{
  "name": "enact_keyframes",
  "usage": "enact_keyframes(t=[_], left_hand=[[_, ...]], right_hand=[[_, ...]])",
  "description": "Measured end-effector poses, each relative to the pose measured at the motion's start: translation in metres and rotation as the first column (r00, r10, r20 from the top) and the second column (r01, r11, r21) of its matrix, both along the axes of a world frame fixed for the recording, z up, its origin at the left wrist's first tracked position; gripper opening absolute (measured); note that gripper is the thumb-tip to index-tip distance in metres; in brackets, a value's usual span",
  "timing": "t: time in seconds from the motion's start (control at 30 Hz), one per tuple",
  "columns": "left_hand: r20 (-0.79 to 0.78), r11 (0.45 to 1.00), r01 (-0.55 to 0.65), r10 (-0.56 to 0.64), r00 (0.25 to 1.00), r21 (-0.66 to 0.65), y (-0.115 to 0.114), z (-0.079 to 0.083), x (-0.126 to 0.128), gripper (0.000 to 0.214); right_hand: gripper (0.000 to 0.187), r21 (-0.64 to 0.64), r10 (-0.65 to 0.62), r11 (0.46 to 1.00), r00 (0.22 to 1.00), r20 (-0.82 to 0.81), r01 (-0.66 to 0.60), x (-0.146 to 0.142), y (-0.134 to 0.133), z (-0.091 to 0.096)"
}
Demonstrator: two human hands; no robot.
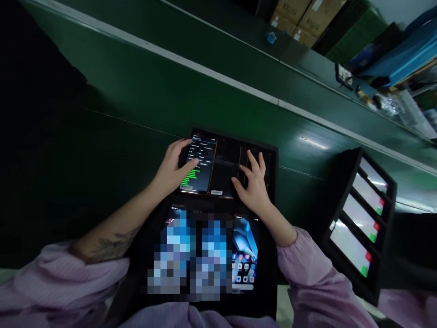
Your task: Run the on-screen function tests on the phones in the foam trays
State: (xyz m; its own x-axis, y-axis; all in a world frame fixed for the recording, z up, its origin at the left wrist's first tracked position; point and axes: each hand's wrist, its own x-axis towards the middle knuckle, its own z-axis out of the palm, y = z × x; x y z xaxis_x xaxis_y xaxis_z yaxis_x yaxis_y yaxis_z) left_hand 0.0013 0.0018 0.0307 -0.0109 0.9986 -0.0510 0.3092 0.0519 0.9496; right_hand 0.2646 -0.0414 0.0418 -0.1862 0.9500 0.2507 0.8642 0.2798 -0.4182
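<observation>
My left hand rests over a lit smartphone at the upper left of a black tray. Its fingers are apart, the thumb over the screen, which shows check boxes and green text lines. My right hand hovers with spread fingers over or against a dark-screened smartphone beside it; I cannot tell whether the fingertips touch. Another dark phone seems to lie under the right fingers. Nearer my body, a phone with a blue home screen lies in the tray, next to blurred-out screens.
To the right, a second black tray holds several phones with white, red and green screens. The green workbench has a pale strip across it. Beyond stand cardboard boxes, a blue object and plastic-wrapped items.
</observation>
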Motion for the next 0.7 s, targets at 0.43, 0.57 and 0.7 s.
enact_keyframes(t=[0.43,0.57,0.7], left_hand=[[-0.036,1.000,0.005,-0.006,0.999,-0.007,0.000,0.001,0.000,0.065],[0.003,1.000,0.008,-0.008,1.000,0.004,0.000,0.000,-0.002,0.062],[-0.020,1.000,0.020,-0.019,1.000,0.024,0.000,-0.003,-0.003,0.058]], right_hand=[[0.043,0.092,-0.114,0.990,0.993,0.044,0.109,-0.003,-0.003,0.011],[0.042,0.226,-0.420,0.883,0.907,-0.016,0.413,0.028,-0.011,0.005],[0.050,0.202,-0.489,0.857,0.872,0.030,0.473,0.037,-0.015,-0.004]])
